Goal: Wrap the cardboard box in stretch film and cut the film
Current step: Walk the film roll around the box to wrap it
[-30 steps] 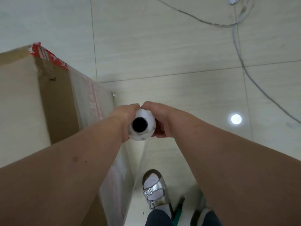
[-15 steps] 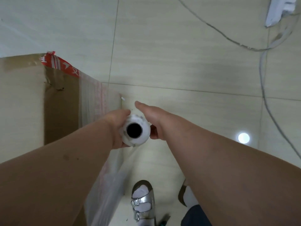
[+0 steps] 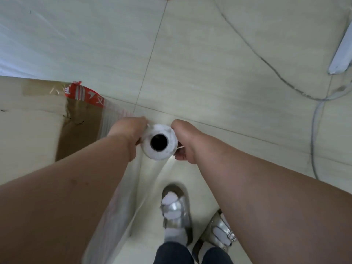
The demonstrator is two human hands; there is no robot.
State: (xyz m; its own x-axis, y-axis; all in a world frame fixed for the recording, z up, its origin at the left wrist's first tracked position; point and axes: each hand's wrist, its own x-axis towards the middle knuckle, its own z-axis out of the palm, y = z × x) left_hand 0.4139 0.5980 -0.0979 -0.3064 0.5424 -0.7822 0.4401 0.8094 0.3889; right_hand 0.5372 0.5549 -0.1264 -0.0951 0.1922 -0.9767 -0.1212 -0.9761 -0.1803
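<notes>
cardboard fills the left of our head view: the cardboard box [image 3: 32, 128] stands on the tiled floor [image 3: 209, 63], its near corner patched with brown tape and a strip of red printed tape [image 3: 85, 94]. we hold the stretch film roll [image 3: 159, 142] upright just beside that corner, looking straight down its dark core. our left hand [image 3: 127, 134] curls its grip round the roll's left side and our right hand [image 3: 183, 141] curls its grip round the right side (the fingertips are hidden behind the roll). clear stretch film [image 3: 122, 206] runs from the roll down along the box's side face, which already looks glossy with it. below, our two feet in silver sandals [image 3: 176, 212] and white socks stand on the floor. grey cables [image 3: 316, 115] trail across the tiles at right, near a white power strip [image 3: 341, 58].
</notes>
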